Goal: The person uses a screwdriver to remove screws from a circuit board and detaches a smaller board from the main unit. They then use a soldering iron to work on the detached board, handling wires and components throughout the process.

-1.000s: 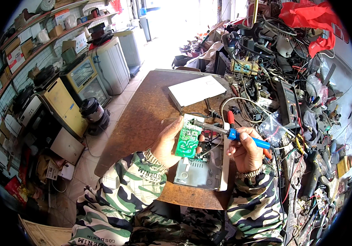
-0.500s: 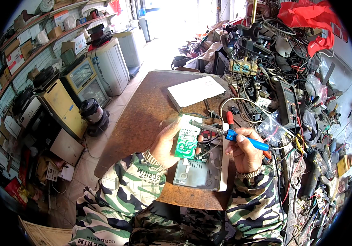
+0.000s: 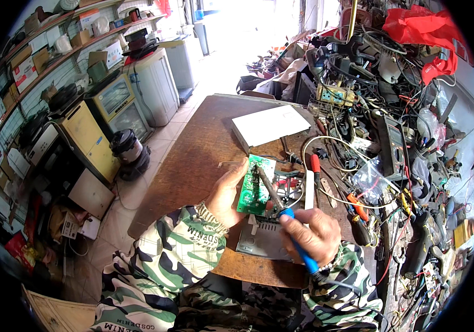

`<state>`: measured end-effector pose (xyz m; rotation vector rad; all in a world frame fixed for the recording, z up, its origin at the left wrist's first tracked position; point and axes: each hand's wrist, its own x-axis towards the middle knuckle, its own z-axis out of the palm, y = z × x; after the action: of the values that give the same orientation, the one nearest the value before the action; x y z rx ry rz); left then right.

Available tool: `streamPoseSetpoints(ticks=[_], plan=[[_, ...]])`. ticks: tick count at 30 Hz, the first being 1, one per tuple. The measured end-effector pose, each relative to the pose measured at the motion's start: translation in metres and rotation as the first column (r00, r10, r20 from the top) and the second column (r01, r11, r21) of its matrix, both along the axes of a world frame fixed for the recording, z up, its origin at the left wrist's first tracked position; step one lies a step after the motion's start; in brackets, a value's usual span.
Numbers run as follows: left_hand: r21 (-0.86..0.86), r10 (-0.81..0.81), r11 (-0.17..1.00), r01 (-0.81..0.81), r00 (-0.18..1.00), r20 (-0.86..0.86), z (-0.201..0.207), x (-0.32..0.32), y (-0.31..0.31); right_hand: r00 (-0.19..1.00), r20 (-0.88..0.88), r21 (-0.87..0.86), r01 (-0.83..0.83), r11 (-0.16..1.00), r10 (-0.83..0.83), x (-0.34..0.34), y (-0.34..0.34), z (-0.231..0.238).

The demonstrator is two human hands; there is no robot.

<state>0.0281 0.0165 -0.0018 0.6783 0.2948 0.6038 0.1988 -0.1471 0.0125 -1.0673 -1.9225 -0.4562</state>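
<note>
A green circuit board (image 3: 252,200) stands tilted up in my left hand (image 3: 227,195), which grips it along its left side. My right hand (image 3: 317,231) is closed around the blue handle of a soldering iron (image 3: 301,250). The iron's metal shaft slants up and left, and its tip meets or hovers just over the upper part of the board; I cannot tell which. Beneath both hands lies an open metal casing (image 3: 262,243) with wires and parts inside, partly hidden by the board and my right hand.
A white metal cover (image 3: 273,126) lies on the far part of the brown wooden table (image 3: 184,144). To the right, a red-handled screwdriver (image 3: 315,165), cables and a multimeter (image 3: 393,145) crowd a cluttered bench. Old appliances and loaded shelves (image 3: 54,55) line the left wall.
My right hand has moved down and left, swinging the soldering iron from nearly level to steep, its tip still at the upper board. My left hand has tilted the board slightly.
</note>
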Motion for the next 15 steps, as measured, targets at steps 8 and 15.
streamPoseSetpoints(ticks=[8,15], plan=[[-0.001,0.018,1.000,-0.018,1.000,-0.006,0.0013,0.0030,-0.0036,0.985,0.169,0.081,0.009,0.997,-0.022,-0.0026,-0.0006,-0.0088],[0.002,0.004,1.000,-0.004,1.000,0.013,-0.0020,0.0030,-0.0016,0.981,0.195,0.049,-0.005,0.999,-0.005,-0.0007,-0.0025,-0.0073]])
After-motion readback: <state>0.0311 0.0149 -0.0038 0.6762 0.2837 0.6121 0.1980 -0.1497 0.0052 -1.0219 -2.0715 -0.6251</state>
